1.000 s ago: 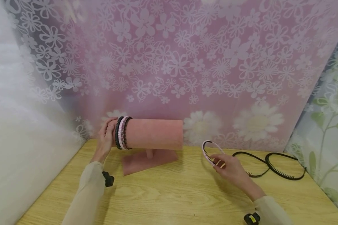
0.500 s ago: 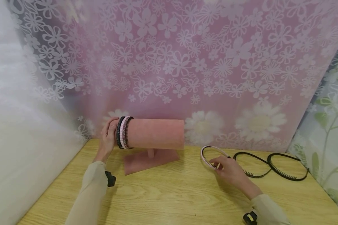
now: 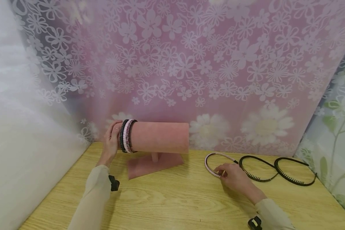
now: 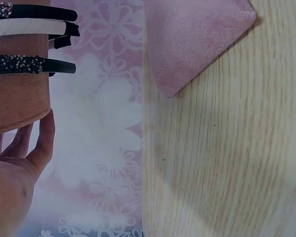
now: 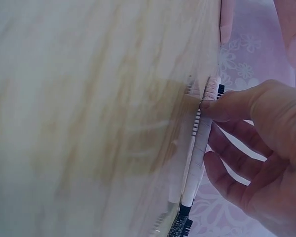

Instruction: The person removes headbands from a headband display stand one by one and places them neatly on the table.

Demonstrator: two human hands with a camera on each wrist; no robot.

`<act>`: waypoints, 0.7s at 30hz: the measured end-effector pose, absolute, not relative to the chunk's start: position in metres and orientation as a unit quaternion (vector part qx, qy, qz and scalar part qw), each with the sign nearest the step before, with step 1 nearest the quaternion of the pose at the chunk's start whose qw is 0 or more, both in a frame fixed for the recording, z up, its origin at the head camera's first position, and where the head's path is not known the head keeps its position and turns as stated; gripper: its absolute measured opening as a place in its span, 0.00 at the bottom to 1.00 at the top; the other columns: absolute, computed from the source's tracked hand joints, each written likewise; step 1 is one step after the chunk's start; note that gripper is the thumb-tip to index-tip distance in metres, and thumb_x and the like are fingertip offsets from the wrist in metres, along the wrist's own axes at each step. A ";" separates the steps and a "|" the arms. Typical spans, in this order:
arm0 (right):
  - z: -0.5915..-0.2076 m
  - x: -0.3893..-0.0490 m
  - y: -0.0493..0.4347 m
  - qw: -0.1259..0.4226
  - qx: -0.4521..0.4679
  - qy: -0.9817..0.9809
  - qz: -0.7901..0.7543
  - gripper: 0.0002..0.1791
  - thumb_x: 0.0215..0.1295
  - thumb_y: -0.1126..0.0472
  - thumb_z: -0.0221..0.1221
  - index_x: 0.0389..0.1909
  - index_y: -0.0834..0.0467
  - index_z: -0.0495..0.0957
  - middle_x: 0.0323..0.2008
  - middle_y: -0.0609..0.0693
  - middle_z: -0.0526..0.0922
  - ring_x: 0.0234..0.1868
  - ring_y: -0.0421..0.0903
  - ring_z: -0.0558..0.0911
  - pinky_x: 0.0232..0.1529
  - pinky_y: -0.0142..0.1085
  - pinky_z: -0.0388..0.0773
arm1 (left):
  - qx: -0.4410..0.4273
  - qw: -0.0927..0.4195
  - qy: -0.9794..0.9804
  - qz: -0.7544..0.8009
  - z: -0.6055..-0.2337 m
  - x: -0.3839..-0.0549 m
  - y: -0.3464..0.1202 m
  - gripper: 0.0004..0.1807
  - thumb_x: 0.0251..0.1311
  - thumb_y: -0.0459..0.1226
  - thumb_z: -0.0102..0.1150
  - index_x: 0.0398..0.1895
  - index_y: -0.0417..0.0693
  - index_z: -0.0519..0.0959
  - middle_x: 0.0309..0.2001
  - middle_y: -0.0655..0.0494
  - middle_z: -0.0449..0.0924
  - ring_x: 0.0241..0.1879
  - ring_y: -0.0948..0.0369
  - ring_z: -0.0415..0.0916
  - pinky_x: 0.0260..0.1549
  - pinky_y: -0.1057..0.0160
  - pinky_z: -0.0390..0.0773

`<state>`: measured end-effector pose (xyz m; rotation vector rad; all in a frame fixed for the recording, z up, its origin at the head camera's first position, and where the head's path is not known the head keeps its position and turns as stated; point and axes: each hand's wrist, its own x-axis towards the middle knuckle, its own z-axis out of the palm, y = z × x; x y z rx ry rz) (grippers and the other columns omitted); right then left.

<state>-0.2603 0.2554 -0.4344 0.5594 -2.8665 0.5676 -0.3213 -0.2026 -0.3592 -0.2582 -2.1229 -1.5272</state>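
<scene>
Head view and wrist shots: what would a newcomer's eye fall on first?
Probably the pink padded roll on its stand, left of centre, with headbands around its left end beside the left hand. Next, the pale pink headband pinched by the right hand right of centre, with two black headbands lying further right. Behind is a pink floral backdrop.

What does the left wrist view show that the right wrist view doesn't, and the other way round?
Only the left wrist view: the left hand holding one end of the display roll, with a black beaded headband and other headbands around the roll.

Only the right wrist view: the right hand pinching a pale pink toothed headband.

Both: the wood-grain tabletop, the floral curtain and part of the stand's pink base.
</scene>
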 end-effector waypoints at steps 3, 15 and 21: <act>-0.434 -0.260 0.256 0.079 0.184 -0.961 0.192 0.16 0.51 0.71 0.64 0.40 0.53 0.84 0.33 0.45 0.84 0.28 0.35 0.79 0.28 0.28 0.74 | -0.096 0.259 -0.781 -0.559 -0.360 -0.322 -0.203 0.22 0.73 0.48 0.37 0.63 0.51 0.70 0.62 0.50 0.71 0.49 0.63 0.70 0.54 0.53 0.66; -0.435 -0.261 0.258 0.079 0.184 -0.963 0.180 0.14 0.52 0.70 0.64 0.40 0.53 0.84 0.32 0.44 0.83 0.29 0.36 0.78 0.28 0.29 0.74 | -0.104 0.268 -0.780 -0.555 -0.360 -0.323 -0.203 0.21 0.73 0.47 0.37 0.62 0.50 0.70 0.61 0.50 0.72 0.49 0.66 0.70 0.55 0.53 0.66; -0.435 -0.260 0.257 0.078 0.173 -0.965 0.183 0.14 0.52 0.69 0.65 0.40 0.53 0.84 0.31 0.44 0.82 0.30 0.36 0.78 0.28 0.30 0.74 | -0.105 0.266 -0.780 -0.556 -0.360 -0.322 -0.203 0.22 0.73 0.47 0.37 0.63 0.52 0.70 0.61 0.51 0.72 0.48 0.68 0.70 0.54 0.54 0.66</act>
